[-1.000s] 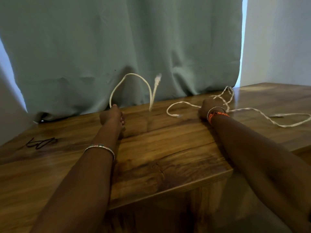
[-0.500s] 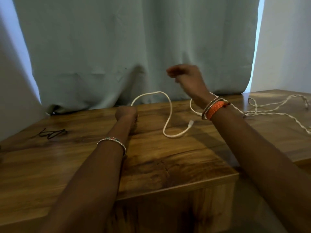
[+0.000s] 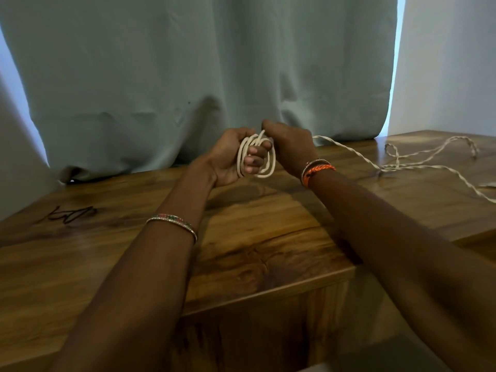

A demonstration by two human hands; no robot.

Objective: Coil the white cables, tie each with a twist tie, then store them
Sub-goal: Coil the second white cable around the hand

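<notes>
So the left hand (image 3: 228, 157) has its fingers curled through a coiled white cable (image 3: 257, 157), held up above the wooden table (image 3: 255, 237). Right hand (image 3: 290, 149) pinches the coil's top. A second twisted cable (image 3: 402, 162) lies far right, black twist ties (image 3: 71, 214) left.

The cable (image 3: 257, 157), earlier a loose loop on the table, is now wound into a coil in the left hand (image 3: 230, 157). The right hand (image 3: 288, 146) now meets it mid-frame, pinching its top.
</notes>
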